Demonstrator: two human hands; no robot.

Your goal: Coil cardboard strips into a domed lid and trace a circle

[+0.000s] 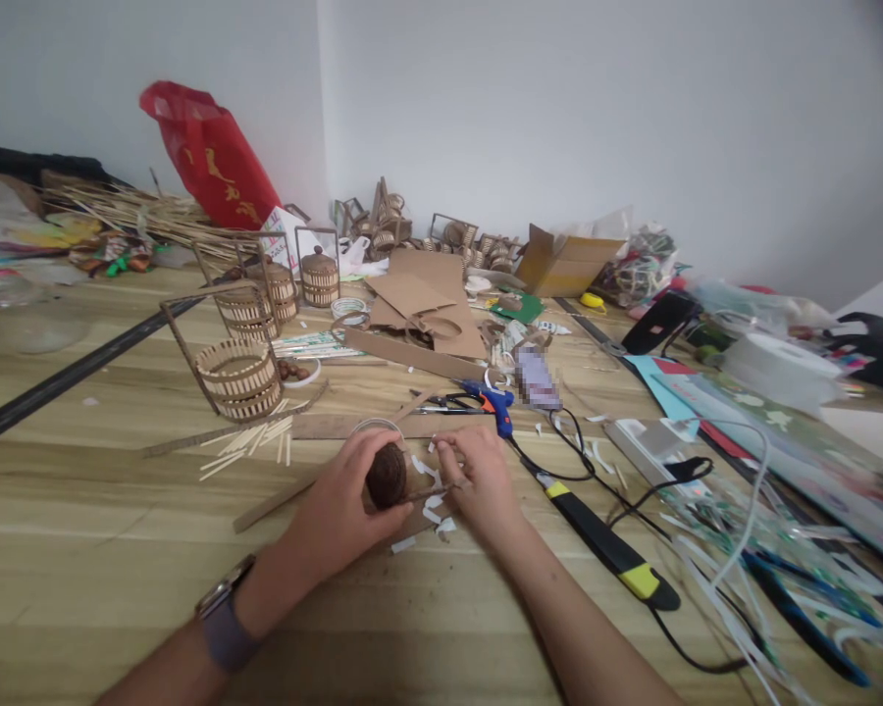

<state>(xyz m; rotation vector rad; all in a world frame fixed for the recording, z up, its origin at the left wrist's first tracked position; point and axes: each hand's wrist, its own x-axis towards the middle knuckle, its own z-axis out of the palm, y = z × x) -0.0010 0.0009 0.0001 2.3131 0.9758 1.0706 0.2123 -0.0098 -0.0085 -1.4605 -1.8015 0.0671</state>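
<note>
My left hand is closed around a dark brown round coil, thumb in front and fingers behind. From the coil's lower edge a thin brown strip runs to my right hand. There, thumb and forefinger are pinched, with a small white scrap at their tips; the curled fingers behind hide where the strip ends. Curled white paper scraps lie between the hands. Behind the left hand shows part of a pale ring. Brown cardboard strips lie partly under the hands.
Small slatted baskets with tall handles stand at left, near loose thin sticks. A blue glue gun lies ahead, beside a phone. To the right are a black-and-yellow utility knife, cables and a white power strip. Cardboard sheets lie behind.
</note>
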